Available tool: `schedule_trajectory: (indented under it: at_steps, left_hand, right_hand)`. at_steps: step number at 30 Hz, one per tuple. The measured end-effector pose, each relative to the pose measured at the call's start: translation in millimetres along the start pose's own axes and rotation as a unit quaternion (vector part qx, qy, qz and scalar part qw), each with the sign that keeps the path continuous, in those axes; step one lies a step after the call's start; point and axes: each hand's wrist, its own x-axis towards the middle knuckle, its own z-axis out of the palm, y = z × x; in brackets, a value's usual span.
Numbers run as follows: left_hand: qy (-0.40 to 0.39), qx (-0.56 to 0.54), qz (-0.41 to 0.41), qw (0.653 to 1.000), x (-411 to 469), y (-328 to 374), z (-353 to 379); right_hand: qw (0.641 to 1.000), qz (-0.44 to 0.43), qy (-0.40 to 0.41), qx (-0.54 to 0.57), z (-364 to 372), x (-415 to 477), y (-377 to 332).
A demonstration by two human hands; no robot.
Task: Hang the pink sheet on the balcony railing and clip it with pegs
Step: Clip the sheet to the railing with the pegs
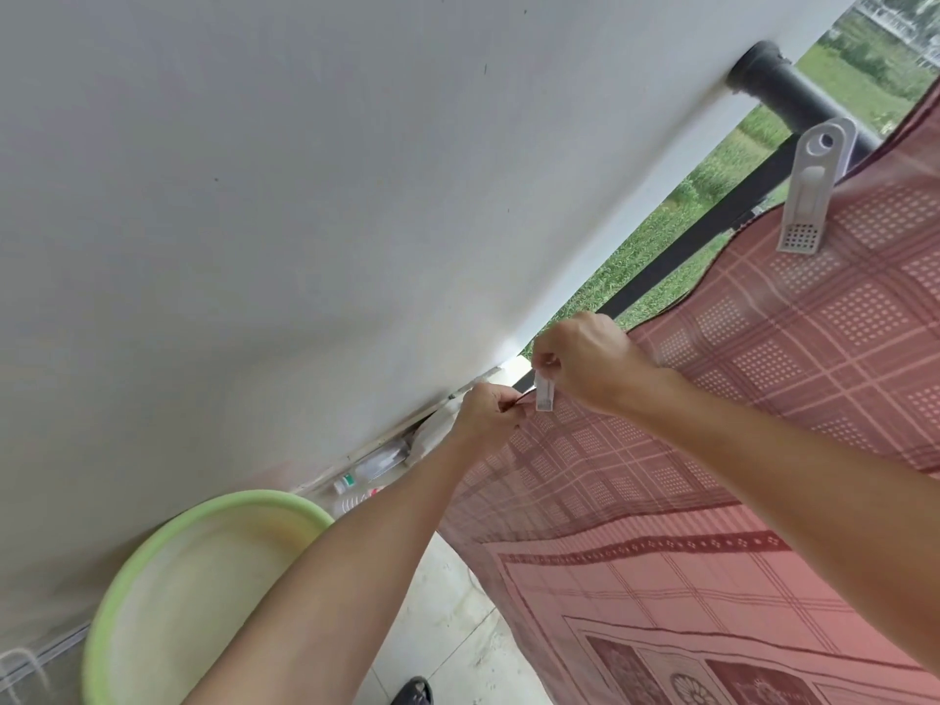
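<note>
Now: peg (544,392) at sheet (712,475) edge

Right grip (585,363) pinches the peg at the sheet's edge; left grip (486,412) pinches that edge just beside it. Sheet hangs over the railing (778,91), second peg (809,195) clipped higher up.

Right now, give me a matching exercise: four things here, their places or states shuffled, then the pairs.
1. large white plastic peg
2. small white plastic peg
3. round green plastic basin
4. left hand

a. on the floor by the wall
b. pinching the pink checked sheet
c. clipped on the sheet at the black metal railing
d. gripped by the right hand

Pairs: 1-c, 2-d, 3-a, 4-b
</note>
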Motion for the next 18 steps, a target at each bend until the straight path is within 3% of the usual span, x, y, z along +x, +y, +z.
schedule_trajectory:
  at_steps: [6, 11, 18]
  left_hand:
    - [0.012, 0.014, 0.020, 1.000, -1.6, 5.3, -8.6]
    - [0.003, 0.077, 0.023, 0.997, -1.3, 11.2, -11.9]
    - [-0.044, 0.237, 0.043, 0.970, -8.1, 25.8, -27.2]
  right_hand:
    - [0.999, 0.019, -0.016, -0.040, 11.5, 12.1, 0.6]
    - [0.995, 0.048, -0.076, -0.045, 8.1, 10.5, 1.9]
    - [0.987, 0.051, -0.119, -0.099, 8.5, -4.3, -7.5]
